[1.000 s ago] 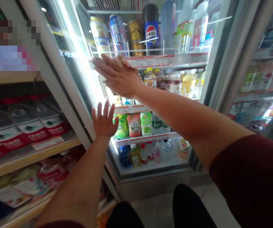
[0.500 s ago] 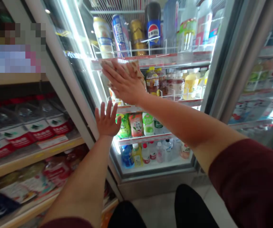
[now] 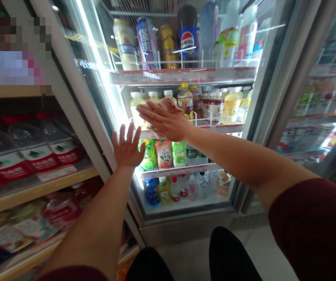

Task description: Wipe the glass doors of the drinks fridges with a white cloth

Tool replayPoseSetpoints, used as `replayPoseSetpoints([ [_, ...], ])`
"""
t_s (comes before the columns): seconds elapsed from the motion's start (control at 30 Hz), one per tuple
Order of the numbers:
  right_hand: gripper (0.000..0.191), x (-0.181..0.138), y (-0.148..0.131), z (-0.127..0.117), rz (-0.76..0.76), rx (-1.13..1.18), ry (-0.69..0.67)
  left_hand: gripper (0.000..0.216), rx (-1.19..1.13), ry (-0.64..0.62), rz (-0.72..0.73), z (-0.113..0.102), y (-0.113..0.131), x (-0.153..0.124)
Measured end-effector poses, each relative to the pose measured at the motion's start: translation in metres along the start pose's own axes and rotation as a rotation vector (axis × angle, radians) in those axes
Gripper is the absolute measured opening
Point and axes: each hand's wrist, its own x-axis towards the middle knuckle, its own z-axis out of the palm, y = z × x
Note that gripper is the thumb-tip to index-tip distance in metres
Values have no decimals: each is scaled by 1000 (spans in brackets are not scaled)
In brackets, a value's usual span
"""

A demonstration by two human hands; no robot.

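Observation:
A glass cooler door point(image 3: 185, 216) stands in front of me, with drinks visible through it. My right hand point(image 3: 166, 121) lies flat over a crumpled brownish cloth point(image 3: 172, 104), pressing it to the glass at the height of the second shelf. Most of the cloth is hidden beneath the palm and fingers. Lower and to the left, my left hand point(image 3: 128, 147) is open, fingers spread, against the left part of the door. Nothing is in it.
Behind the glass are a cola bottle point(image 3: 187, 33), cans and several rows of bottles. To the left, a wooden-edged shelf point(image 3: 39, 191) holds large red-labelled water bottles point(image 3: 36, 156). Another cooler point(image 3: 326, 109) stands at the right. My knees point(image 3: 229, 249) are below.
My right hand has moved down and slightly right across the glass with the cloth, now bunched smaller under it. My left hand keeps its place on the door; the view has shifted slightly.

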Motion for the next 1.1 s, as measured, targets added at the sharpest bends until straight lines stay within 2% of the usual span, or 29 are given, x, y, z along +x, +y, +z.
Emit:
replayPoseSetpoints([
  [0.07,63,0,10,-3,-24,-2,1,64,-2,5,0,0,-1,0],
  [0.2,67,-4,26,-4,327,38,223,63,-5,12,-5,1,-1,1],
  [0.23,69,-8,27,-3,366,66,242,63,-5,10,-8,1,0,1],
  [0.3,72,-17,27,-2,296,143,201,64,-6,2,-18,1,1,1],
  [0.37,71,-25,33,-6,135,211,113,65,-11,-10,-29,0,2,1],
  [0.43,71,-32,44,-15,88,228,95,67,-10,-24,-38,0,3,1],
  [0.47,72,-35,50,-20,139,214,126,67,-6,-32,-42,0,3,1],
  [0.57,77,-48,59,-27,443,153,267,69,11,-42,-49,0,2,2],
  [0.6,79,-54,58,-26,506,146,274,69,16,-43,-47,0,2,2],
  [0.67,79,-67,53,-23,500,164,210,69,25,-41,-45,0,1,2],
  [0.73,78,-78,52,-21,384,184,92,68,32,-41,-43,0,1,2],
  [0.8,80,-84,63,-25,292,165,12,68,41,-42,-46,0,2,2],
  [0.83,82,-86,71,-28,294,131,10,68,45,-41,-47,0,3,2],
  [0.87,85,-88,81,-31,330,84,33,68,46,-38,-49,-1,3,2],
  [1.0,91,-105,111,-25,685,-132,266,68,45,-26,-60,-1,5,2],
  [1.03,91,-112,114,-20,717,-154,289,67,50,-26,-61,-1,6,2],
  [1.1,91,-128,119,-10,651,-156,266,67,63,-30,-59,-1,6,3],
])
